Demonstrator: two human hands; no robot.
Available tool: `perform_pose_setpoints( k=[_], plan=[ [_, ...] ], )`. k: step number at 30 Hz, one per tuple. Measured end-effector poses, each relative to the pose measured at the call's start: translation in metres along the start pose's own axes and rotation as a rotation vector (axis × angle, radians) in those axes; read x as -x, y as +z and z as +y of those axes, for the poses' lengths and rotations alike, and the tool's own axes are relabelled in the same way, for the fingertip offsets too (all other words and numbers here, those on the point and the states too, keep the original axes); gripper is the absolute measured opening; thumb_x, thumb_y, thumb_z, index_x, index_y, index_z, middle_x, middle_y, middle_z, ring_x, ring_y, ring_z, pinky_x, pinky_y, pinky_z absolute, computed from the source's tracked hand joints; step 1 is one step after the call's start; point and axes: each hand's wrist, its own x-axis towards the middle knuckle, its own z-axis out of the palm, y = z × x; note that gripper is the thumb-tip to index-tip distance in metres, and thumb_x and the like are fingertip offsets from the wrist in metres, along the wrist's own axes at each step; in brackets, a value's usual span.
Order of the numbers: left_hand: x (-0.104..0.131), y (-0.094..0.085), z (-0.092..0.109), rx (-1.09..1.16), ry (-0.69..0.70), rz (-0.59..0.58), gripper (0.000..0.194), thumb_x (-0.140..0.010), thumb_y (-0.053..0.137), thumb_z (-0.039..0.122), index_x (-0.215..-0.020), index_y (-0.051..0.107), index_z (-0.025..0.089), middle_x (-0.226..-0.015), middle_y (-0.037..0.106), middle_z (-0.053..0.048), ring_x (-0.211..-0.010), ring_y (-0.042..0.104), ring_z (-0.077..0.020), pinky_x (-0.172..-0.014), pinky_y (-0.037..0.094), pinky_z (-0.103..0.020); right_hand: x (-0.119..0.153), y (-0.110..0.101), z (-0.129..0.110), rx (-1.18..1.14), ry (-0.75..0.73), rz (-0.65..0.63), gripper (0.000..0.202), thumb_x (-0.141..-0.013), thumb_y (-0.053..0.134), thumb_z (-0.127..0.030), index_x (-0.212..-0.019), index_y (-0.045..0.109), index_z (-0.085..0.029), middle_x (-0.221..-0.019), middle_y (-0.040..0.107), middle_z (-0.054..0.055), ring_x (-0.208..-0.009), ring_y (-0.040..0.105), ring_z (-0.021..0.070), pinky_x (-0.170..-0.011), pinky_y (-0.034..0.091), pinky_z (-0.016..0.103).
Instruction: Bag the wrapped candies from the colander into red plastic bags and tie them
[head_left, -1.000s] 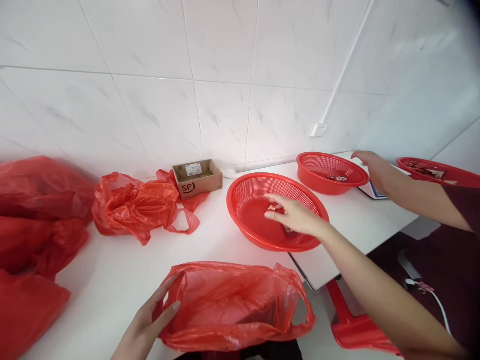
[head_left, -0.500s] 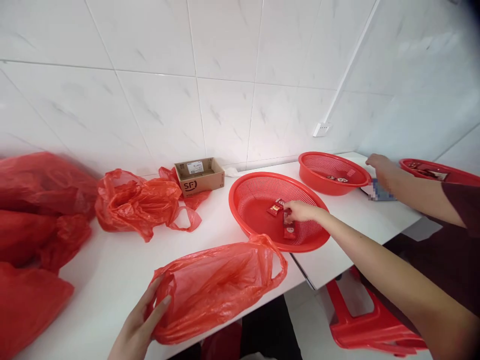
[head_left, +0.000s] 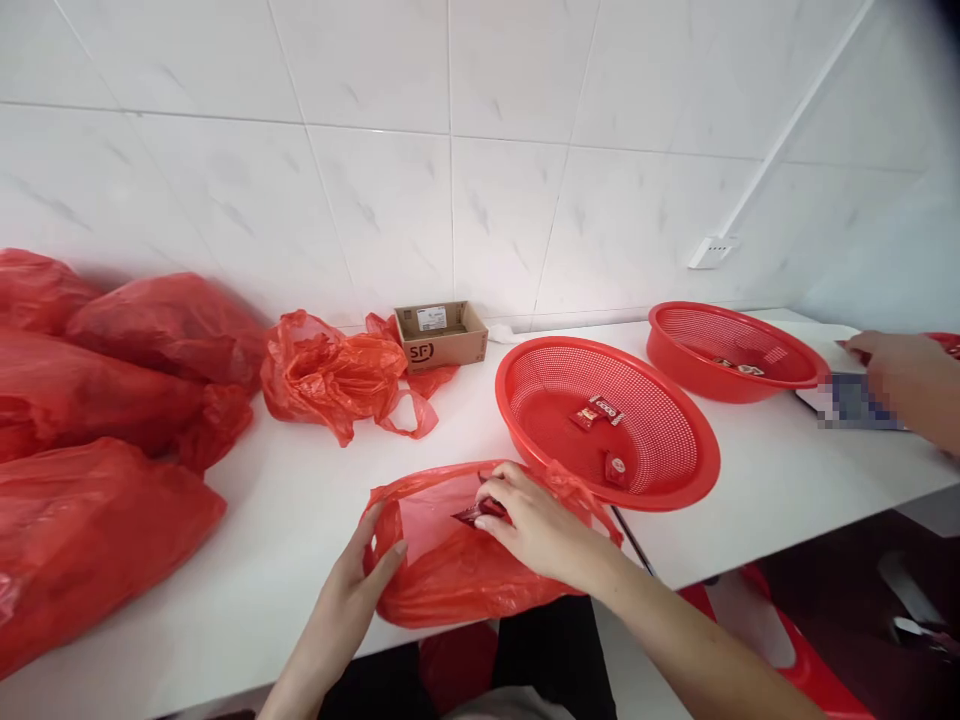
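My left hand (head_left: 365,575) grips the left rim of a red plastic bag (head_left: 465,585), which lies with its mouth spread at the table's front edge. Over that mouth, my right hand (head_left: 525,520) pinches a dark red packet (head_left: 474,513); its fingers partly cover it. Just behind the bag stands a red perforated basket (head_left: 517,390). Inside the basket are a few small red packets (head_left: 600,408), two close together and one nearer the front rim (head_left: 616,466).
Filled red bags (head_left: 97,540) crowd the left. A crumpled red bag (head_left: 330,370) and a small cardboard box (head_left: 442,345) sit near the wall. At right are a second red basket (head_left: 720,375), another person's hand (head_left: 911,375) and a red stool (head_left: 810,650) below.
My right hand has moved left from the basket to the bag's mouth, taking a dark red packet out. The view has swung left. The other person's hand has shifted.
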Motion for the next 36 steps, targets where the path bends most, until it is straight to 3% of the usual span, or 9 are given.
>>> perform_pose_setpoints(
  k=[3, 11, 17, 21, 23, 26, 30, 33, 36],
  plan=[
    [0.0, -0.002, -0.008, -0.009, 0.003, 0.002, 0.074, -0.087, 0.052, 0.055, -0.149, 0.029, 0.02, -0.158, 0.026, -0.007, -0.146, 0.02, -0.025, -0.118, 0.02, -0.04, 0.001, 0.013, 0.015, 0.031, -0.001, -0.045, 0.031, -0.092, 0.051, -0.026, -0.122, 0.058, -0.024, -0.13, 0.047, 0.009, -0.124, 0.049, 0.0209, -0.108, 0.036, 0.038],
    [0.003, -0.001, -0.02, -0.001, -0.001, -0.043, 0.073, -0.089, 0.051, 0.053, -0.15, 0.026, 0.021, -0.159, 0.023, -0.008, -0.146, 0.018, -0.0244, -0.118, 0.02, -0.04, 0.011, -0.012, 0.022, -0.399, -0.014, -0.031, 0.043, -0.095, 0.045, -0.024, -0.137, 0.051, -0.032, -0.147, 0.043, 0.001, -0.14, 0.033, 0.0192, -0.112, 0.035, 0.039],
    [0.003, -0.001, -0.019, -0.001, 0.006, -0.028, 0.073, -0.088, 0.052, 0.052, -0.149, 0.03, 0.021, -0.158, 0.024, -0.01, -0.146, 0.018, -0.027, -0.117, 0.022, -0.042, 0.009, 0.0, 0.027, -0.685, 0.062, -0.016, 0.046, -0.093, 0.05, -0.028, -0.139, 0.049, -0.031, -0.147, 0.045, 0.001, -0.122, 0.055, 0.0208, -0.101, 0.049, 0.039],
    [0.004, -0.001, -0.019, -0.003, 0.0, -0.035, 0.072, -0.088, 0.052, 0.052, -0.149, 0.03, 0.021, -0.158, 0.023, -0.009, -0.146, 0.017, -0.0271, -0.117, 0.021, -0.042, 0.011, 0.001, 0.019, -0.511, 0.023, -0.024, 0.05, -0.094, 0.044, -0.026, -0.144, 0.041, -0.034, -0.149, 0.041, -0.001, -0.132, 0.044, 0.0197, -0.108, 0.042, 0.041],
    [0.005, -0.001, -0.02, -0.017, -0.002, -0.04, 0.072, -0.089, 0.05, 0.053, -0.15, 0.027, 0.021, -0.159, 0.021, -0.009, -0.147, 0.015, -0.0247, -0.118, 0.018, -0.041, 0.014, -0.008, 0.011, -0.354, 0.013, 0.023, 0.048, -0.095, 0.042, -0.028, -0.143, 0.042, -0.032, -0.145, 0.047, 0.001, -0.132, 0.045, 0.0199, -0.111, 0.037, 0.043],
    [0.006, -0.002, -0.02, -0.037, 0.003, -0.037, 0.072, -0.089, 0.049, 0.054, -0.15, 0.026, 0.022, -0.159, 0.021, -0.008, -0.147, 0.015, -0.0229, -0.119, 0.017, -0.04, 0.013, -0.039, 0.008, -0.325, 0.04, 0.141, 0.037, -0.095, 0.041, -0.037, -0.127, 0.057, -0.026, -0.128, 0.061, 0.008, -0.101, 0.066, 0.0209, -0.084, 0.056, 0.039],
    [0.008, -0.003, -0.019, -0.032, -0.009, -0.032, 0.072, -0.088, 0.05, 0.055, -0.15, 0.028, 0.025, -0.159, 0.024, -0.005, -0.147, 0.016, -0.0236, -0.119, 0.017, -0.041, 0.004, -0.095, 0.046, -0.047, 0.157, 0.319, 0.037, -0.093, 0.044, -0.044, -0.123, 0.056, -0.026, -0.118, 0.064, 0.009, -0.094, 0.066, 0.0226, -0.072, 0.055, 0.036],
    [0.009, -0.002, -0.019, -0.016, -0.03, -0.014, 0.07, -0.087, 0.052, 0.056, -0.148, 0.031, 0.028, -0.158, 0.027, -0.002, -0.146, 0.017, -0.0236, -0.119, 0.016, -0.042, -0.001, -0.124, 0.099, 0.399, 0.394, 0.058, 0.047, -0.082, 0.059, -0.039, -0.127, 0.055, -0.027, -0.127, 0.058, 0.012, -0.106, 0.062, 0.0309, -0.081, 0.05, 0.043],
    [0.009, 0.0, -0.019, -0.015, -0.019, -0.001, 0.07, -0.085, 0.054, 0.057, -0.147, 0.034, 0.031, -0.157, 0.029, 0.001, -0.146, 0.017, -0.0242, -0.12, 0.015, -0.043, 0.001, -0.133, 0.139, 0.458, 0.504, -0.243, 0.044, -0.067, 0.069, -0.027, -0.111, 0.062, -0.023, -0.102, 0.067, 0.009, -0.082, 0.067, 0.0271, -0.068, 0.05, 0.036]
  ],
)
